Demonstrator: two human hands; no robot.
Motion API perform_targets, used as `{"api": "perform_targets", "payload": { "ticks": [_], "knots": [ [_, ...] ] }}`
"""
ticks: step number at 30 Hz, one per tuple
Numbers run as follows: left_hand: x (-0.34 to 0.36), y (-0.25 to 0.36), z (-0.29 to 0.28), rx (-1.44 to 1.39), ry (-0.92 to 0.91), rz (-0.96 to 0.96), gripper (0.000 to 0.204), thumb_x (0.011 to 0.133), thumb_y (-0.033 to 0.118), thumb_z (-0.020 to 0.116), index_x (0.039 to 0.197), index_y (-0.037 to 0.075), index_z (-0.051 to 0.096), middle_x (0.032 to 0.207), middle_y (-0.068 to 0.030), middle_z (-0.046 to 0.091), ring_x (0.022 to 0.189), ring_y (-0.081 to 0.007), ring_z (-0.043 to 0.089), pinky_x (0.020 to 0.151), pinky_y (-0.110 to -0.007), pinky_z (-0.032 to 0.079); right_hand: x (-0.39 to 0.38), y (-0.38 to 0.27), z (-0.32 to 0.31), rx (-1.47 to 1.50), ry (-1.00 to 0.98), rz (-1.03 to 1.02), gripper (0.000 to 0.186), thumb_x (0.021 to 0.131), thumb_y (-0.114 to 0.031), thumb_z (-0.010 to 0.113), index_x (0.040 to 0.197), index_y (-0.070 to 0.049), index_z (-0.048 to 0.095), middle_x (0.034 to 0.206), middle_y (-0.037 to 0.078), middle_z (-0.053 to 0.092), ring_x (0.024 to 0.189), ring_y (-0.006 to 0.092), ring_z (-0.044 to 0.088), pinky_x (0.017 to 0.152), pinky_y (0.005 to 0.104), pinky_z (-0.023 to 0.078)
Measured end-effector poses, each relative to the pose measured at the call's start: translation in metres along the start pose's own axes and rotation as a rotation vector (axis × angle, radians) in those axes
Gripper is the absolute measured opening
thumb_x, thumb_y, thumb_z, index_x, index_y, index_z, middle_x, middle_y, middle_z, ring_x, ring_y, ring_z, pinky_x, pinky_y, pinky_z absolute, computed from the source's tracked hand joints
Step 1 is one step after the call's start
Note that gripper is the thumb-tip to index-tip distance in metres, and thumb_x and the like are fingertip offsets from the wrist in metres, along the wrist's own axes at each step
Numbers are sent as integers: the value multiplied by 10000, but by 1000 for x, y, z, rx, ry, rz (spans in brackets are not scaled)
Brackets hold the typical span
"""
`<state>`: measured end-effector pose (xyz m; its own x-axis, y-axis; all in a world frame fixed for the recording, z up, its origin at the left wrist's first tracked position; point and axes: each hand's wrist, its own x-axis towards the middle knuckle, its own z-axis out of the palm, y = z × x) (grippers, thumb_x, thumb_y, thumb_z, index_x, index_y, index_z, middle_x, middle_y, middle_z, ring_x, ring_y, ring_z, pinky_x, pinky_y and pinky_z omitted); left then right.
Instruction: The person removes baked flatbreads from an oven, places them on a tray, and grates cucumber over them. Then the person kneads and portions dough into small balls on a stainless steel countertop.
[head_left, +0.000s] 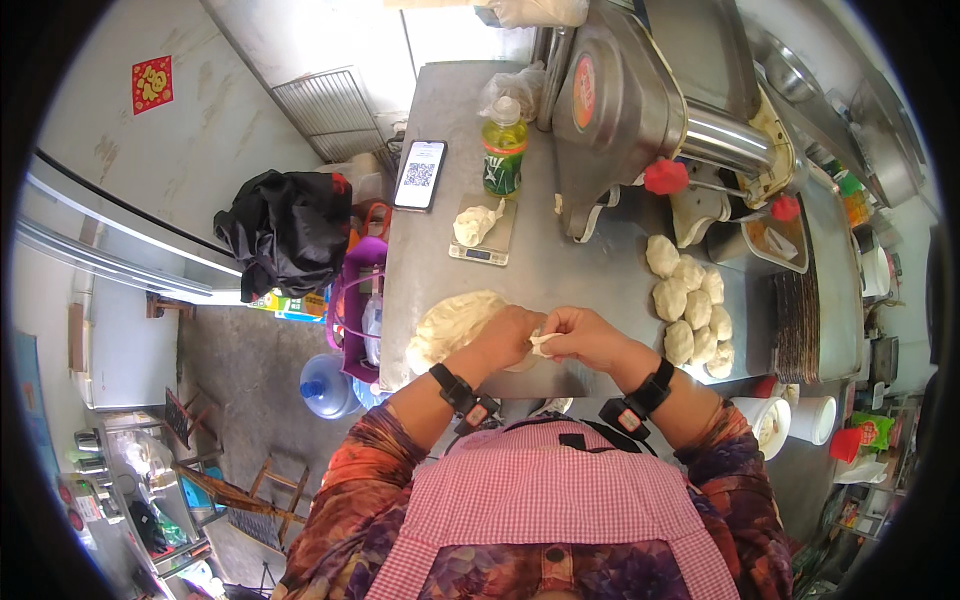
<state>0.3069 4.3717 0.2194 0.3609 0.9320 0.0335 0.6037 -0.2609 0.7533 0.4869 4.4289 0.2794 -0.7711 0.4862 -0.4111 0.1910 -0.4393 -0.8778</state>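
Close to the table's front edge, my left hand [503,338] and my right hand [588,338] meet over a small piece of dough [541,344]. The fingers of both hands are closed on it. Beneath and beside my left hand lies a large pale lump of dough [440,330], partly covered by that hand. Farther back, a separate lump of dough [472,227] rests on a small digital scale [484,252]. Off to my right, several rounded dough balls [672,299] sit grouped together on the metal table [590,280].
Behind the scale stand a green-labelled bottle [503,150] and a phone [420,175] with a lit screen. A large metal machine [630,110] with red knobs occupies the back right, beside a metal container [765,245]. A purple bag [352,300] hangs along the left edge.
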Motion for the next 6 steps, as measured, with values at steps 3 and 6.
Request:
{"api": "perform_targets", "payload": {
  "ticks": [3,6],
  "knots": [
    [0,2,-15,-363,-80,-19,566,752,168,705,1276,79,508,1137,-186,582,1071,-351,565,924,-428,449,-6,-13,-4,139,14,-26,180,830,-99,692,969,-14,615,905,64,658,799,149,626,721,262,518],
    [0,11,-30,-718,40,-23,872,784,232,729,1495,181,226,1506,-141,294,1292,-352,426,1085,-422,350,-3,-22,-7,246,171,-90,279,834,-126,710,1065,-9,604,987,78,651,883,152,632,802,271,527]
  ]
}}
